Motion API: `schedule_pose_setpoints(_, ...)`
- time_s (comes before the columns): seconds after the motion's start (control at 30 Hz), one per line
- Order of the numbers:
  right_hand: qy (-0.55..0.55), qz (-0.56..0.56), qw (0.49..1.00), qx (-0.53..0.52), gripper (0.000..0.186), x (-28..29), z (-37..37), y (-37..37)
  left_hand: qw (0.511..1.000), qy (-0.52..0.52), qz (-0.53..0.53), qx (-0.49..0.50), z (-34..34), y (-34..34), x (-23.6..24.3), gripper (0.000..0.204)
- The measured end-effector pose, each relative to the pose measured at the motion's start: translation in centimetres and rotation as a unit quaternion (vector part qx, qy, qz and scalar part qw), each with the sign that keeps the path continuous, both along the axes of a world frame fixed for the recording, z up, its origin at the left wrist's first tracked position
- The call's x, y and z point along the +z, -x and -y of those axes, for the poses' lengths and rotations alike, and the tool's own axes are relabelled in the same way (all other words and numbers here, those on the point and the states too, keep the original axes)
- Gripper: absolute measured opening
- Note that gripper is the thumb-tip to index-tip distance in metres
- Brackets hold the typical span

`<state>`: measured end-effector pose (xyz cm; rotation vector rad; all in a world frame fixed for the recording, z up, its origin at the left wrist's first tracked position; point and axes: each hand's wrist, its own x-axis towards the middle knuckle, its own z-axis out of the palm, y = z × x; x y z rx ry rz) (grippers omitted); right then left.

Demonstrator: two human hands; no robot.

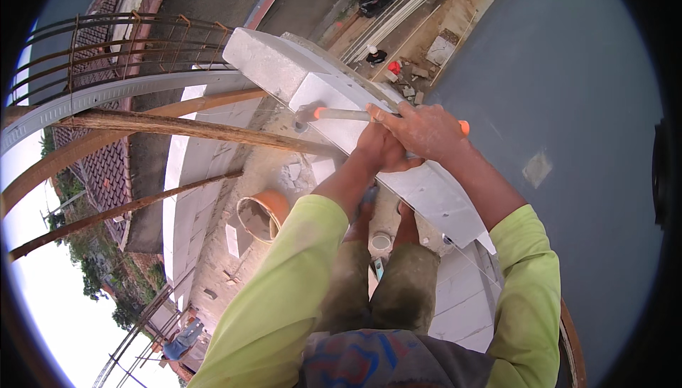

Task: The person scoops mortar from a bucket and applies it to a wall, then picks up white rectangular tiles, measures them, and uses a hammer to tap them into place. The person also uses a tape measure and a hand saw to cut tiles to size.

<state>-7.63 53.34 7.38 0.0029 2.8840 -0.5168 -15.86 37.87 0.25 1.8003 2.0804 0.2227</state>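
Note:
My right hand grips a hammer-like tool with a grey head and a pale shaft with orange ends, lying crosswise above the top of a white block wall. My left hand is just below and partly under my right one, at the wall, with its fingers curled; what they hold is hidden. The wall runs diagonally from upper left to lower right, with a pale block at its upper end.
Curved rebar and wooden beams stretch across the left. Below are an orange bucket and another block wall. A grey wall fills the right. Two other people appear below: one in a white helmet, one in blue.

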Motion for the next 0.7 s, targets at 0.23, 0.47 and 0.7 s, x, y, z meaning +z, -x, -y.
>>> schedule_pose_setpoints(0.23, 0.154, -0.132, 0.971, -0.130, 0.057, 6.2, 0.8, -12.3, 0.991, 0.128, -0.002, -0.036, -0.5, 1.2, 2.6, 0.071)
schedule_pose_setpoints(0.47, 0.235, 0.040, 0.900, -0.365, 0.032, 10.9, 6.8, -26.8, 0.994, -0.095, -0.055, 0.014, 0.5, -2.1, 0.1, 0.078)
schedule_pose_setpoints(0.7, 0.173, 0.129, 0.907, -0.361, 0.033, 3.4, 10.7, -32.6, 0.997, 0.071, -0.007, -0.008, -1.1, -4.2, 2.0, 0.073)
